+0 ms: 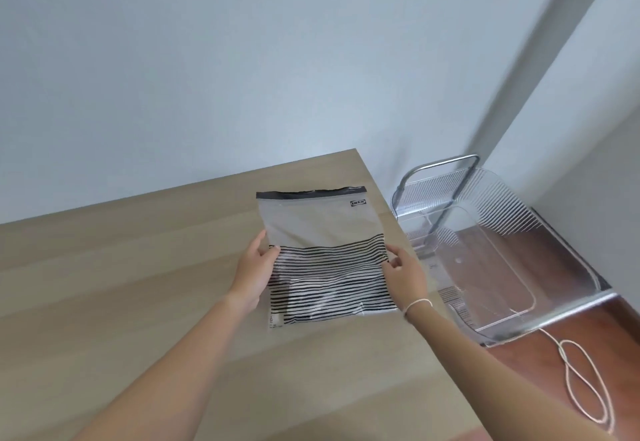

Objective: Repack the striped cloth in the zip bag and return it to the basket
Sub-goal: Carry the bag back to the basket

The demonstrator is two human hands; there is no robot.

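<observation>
Head view: zip bag held upright over the wooden table, striped cloth settled in its lower half. Left hand pinches the 9 o'clock edge, right hand the 3 o'clock edge. Dark zip strip looks closed; cannot confirm. Clear basket stands at 3 o'clock, just beside the table. Advice: check seal, carry level, lower flat.

Light wooden table, reddish floor bearing clear basket, looped cord
</observation>
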